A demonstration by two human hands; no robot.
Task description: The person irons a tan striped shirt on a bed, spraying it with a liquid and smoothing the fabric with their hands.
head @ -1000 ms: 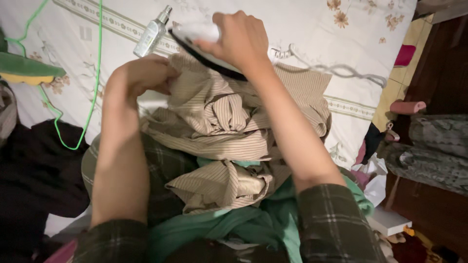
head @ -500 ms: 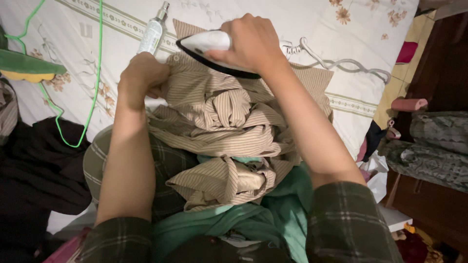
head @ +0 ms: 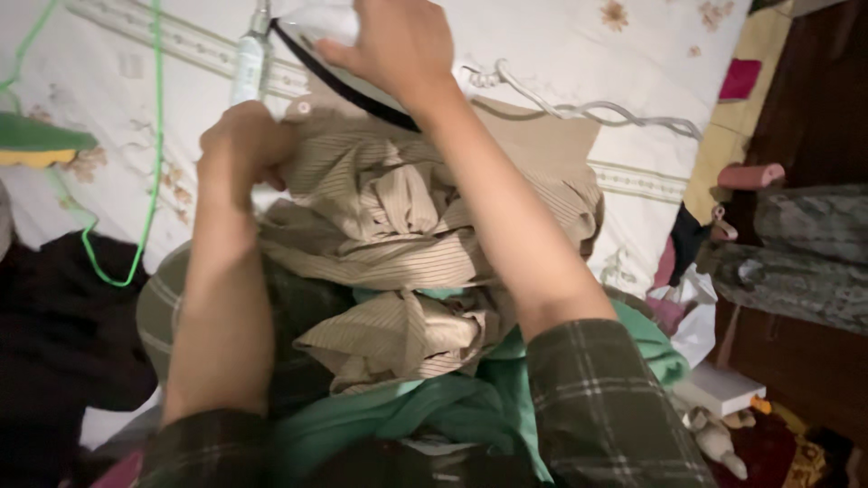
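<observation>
Head view. We see the right hand (head: 398,45) closed over the handle of a white clothes iron (head: 339,63) with a dark soleplate edge. The iron sits at the far end of the beige striped shirt (head: 425,226), its sole down on the cloth, directly beneath the palm. We judge that this overhand grip lets the arm press down and steer at once.

The left hand (head: 240,149) is curled into a tight fist, pinching the edge of the shirt just to the near left of the iron. A button shows on the fabric between the two hands. We judge that the pinch keeps the cloth taut so the sole meets a flat strip and not a fold.

The rest of the shirt lies bunched toward the body, under both forearms, on top of a green garment (head: 452,407) across the lap; only the section at the hands is spread out.

Beyond the left hand, a clear spray bottle (head: 249,63) lies on the floral bedsheet (head: 561,54), close to the iron's tip. The iron's coiled grey cord (head: 579,108) trails away to the right of the right hand. A green cable (head: 149,163) loops on the sheet to the left of the left forearm, well clear of the work.
</observation>
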